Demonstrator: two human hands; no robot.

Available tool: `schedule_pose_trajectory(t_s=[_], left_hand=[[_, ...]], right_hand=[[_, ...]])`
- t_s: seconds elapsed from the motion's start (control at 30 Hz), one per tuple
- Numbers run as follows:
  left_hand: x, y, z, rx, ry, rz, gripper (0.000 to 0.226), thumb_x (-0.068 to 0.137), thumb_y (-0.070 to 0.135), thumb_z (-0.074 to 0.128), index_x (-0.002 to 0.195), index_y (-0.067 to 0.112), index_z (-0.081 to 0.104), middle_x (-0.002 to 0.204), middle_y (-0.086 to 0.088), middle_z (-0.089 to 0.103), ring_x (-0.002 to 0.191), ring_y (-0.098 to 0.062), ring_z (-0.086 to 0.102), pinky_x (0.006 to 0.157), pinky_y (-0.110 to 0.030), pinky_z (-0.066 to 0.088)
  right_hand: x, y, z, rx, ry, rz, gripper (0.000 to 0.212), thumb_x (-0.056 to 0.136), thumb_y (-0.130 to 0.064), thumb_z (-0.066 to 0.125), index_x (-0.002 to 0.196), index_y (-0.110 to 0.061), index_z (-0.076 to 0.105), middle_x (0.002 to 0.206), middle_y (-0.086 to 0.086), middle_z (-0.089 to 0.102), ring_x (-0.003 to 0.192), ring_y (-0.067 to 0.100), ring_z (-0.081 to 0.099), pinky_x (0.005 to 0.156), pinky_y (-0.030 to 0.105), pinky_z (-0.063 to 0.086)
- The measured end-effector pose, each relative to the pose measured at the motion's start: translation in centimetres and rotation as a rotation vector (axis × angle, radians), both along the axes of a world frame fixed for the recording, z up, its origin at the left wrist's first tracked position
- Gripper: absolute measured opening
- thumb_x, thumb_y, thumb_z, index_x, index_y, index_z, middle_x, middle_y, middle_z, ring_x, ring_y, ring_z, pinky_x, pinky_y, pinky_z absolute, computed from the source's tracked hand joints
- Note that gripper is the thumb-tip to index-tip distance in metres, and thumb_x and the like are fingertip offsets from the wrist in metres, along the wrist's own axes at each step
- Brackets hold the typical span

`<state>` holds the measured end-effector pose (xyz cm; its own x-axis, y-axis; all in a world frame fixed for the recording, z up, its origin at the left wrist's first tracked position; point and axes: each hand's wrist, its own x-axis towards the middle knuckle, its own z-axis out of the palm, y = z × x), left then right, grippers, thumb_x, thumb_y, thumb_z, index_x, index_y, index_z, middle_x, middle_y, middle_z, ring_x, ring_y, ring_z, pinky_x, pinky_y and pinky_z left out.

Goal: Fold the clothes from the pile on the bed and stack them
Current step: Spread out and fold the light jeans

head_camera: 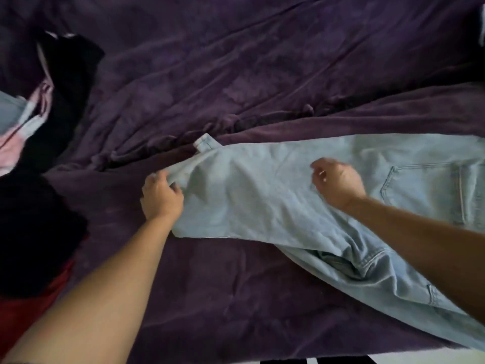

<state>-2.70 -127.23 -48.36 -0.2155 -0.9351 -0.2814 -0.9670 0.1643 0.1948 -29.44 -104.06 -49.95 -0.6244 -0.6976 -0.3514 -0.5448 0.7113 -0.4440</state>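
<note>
A pair of light blue jeans (262,195) lies across the purple bedspread (236,74), back pocket at the right and leg ends toward the left. My left hand (161,195) grips the left end of the jeans, fingers curled round the fabric edge. My right hand (337,181) sits over the middle of the jeans with fingers curled; whether it pinches cloth is not clear. A pile of clothes (39,114) in black, pink and light blue lies at the left edge of the bed.
A dark garment over something red (23,311) lies at the lower left. The near edge of the bed runs along the bottom, with a pale floor strip (283,361) below it. Bare, wrinkled bedspread stretches across the far side.
</note>
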Motion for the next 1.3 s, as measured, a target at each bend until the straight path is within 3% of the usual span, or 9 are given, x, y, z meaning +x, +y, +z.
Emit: schedule_pose_trajectory(t_s=[0.13,0.27,0.4,0.47,0.6,0.67,0.83,1.1,1.3], left_hand=[[8.2,2.3,-1.0,0.235,-0.053,0.263,0.047,0.089,0.019,0.060,0.134,0.013,0.046,0.131,-0.019,0.050,0.117,-0.037,0.052,0.091,-0.042,0.043],[12.5,0.4,-2.7,0.285,-0.016,0.335,0.063,0.086,0.023,0.066,0.142,0.019,0.036,0.140,-0.015,0.045,0.123,-0.034,0.049,0.098,-0.043,0.045],[11.5,-5.5,-5.0,0.214,0.076,0.129,0.084,0.076,0.027,0.077,0.146,0.024,0.030,0.144,-0.017,0.034,0.129,-0.034,0.040,0.105,-0.044,0.038],[10.3,-8.3,-6.4,0.184,0.067,-0.109,0.063,0.078,0.024,0.074,0.135,0.015,0.049,0.144,-0.017,0.036,0.130,-0.034,0.039,0.106,-0.044,0.037],[8.5,-11.1,-4.0,0.224,0.362,-0.195,0.011,0.086,0.012,0.057,0.082,0.005,0.064,0.097,-0.011,0.065,0.095,-0.027,0.057,0.079,-0.033,0.040],[8.5,-13.0,-1.2,0.377,0.593,0.017,0.022,0.083,0.015,0.054,0.061,0.015,0.054,0.064,0.001,0.055,0.067,-0.017,0.050,0.061,-0.030,0.036],[6.7,-16.8,3.2,0.671,0.824,0.365,0.015,0.086,0.022,0.055,0.077,0.015,0.063,0.070,-0.002,0.065,0.055,-0.015,0.058,0.056,-0.024,0.046],[8.5,-11.7,-2.6,0.993,0.478,0.457,0.058,0.077,0.056,0.065,0.124,0.024,0.053,0.117,-0.004,0.060,0.096,-0.028,0.064,0.076,-0.046,0.049],[7.3,-6.6,-4.0,1.096,0.665,0.538,0.011,0.092,0.005,0.046,0.100,0.007,0.053,0.060,-0.005,0.068,0.054,-0.016,0.069,0.049,-0.023,0.054]], right_hand=[[11.0,-0.1,-0.7,0.136,-0.205,0.346,0.015,0.090,-0.027,0.053,0.094,-0.022,0.066,0.098,0.003,0.069,0.093,0.029,0.064,0.073,0.032,0.047],[17.2,-0.4,-1.5,0.229,-0.239,0.505,0.037,0.090,-0.030,0.053,0.128,-0.026,0.055,0.133,-0.001,0.051,0.124,0.022,0.047,0.092,0.033,0.045],[18.4,-2.5,-3.2,0.260,-0.061,0.497,0.080,0.081,-0.027,0.066,0.149,-0.029,0.025,0.158,0.005,0.013,0.145,0.027,0.015,0.110,0.039,0.031],[18.7,-3.9,-4.6,0.352,0.050,0.471,0.089,0.078,-0.028,0.069,0.151,-0.031,0.018,0.160,0.006,0.006,0.147,0.029,0.008,0.110,0.043,0.028],[19.7,-5.8,-6.1,0.328,0.185,0.278,0.051,0.084,-0.021,0.059,0.133,-0.030,0.053,0.150,-0.001,0.040,0.138,0.025,0.033,0.098,0.042,0.037],[20.1,-6.7,-5.6,0.319,0.170,0.158,0.036,0.086,-0.023,0.056,0.122,-0.026,0.062,0.135,-0.002,0.055,0.127,0.025,0.046,0.094,0.040,0.038],[18.5,-8.1,-1.3,0.191,0.159,-0.175,0.027,0.089,-0.022,0.054,0.114,-0.020,0.064,0.114,0.013,0.067,0.100,0.039,0.061,0.084,0.043,0.044],[20.7,-4.1,-0.2,0.172,0.191,-0.205,0.031,0.083,-0.032,0.068,0.110,-0.018,0.063,0.112,0.008,0.059,0.110,0.032,0.054,0.086,0.041,0.044],[24.5,-2.1,-4.3,0.280,-0.012,-0.028,0.028,0.089,-0.036,0.050,0.091,-0.016,0.069,0.100,0.009,0.066,0.100,0.033,0.062,0.077,0.038,0.050]])
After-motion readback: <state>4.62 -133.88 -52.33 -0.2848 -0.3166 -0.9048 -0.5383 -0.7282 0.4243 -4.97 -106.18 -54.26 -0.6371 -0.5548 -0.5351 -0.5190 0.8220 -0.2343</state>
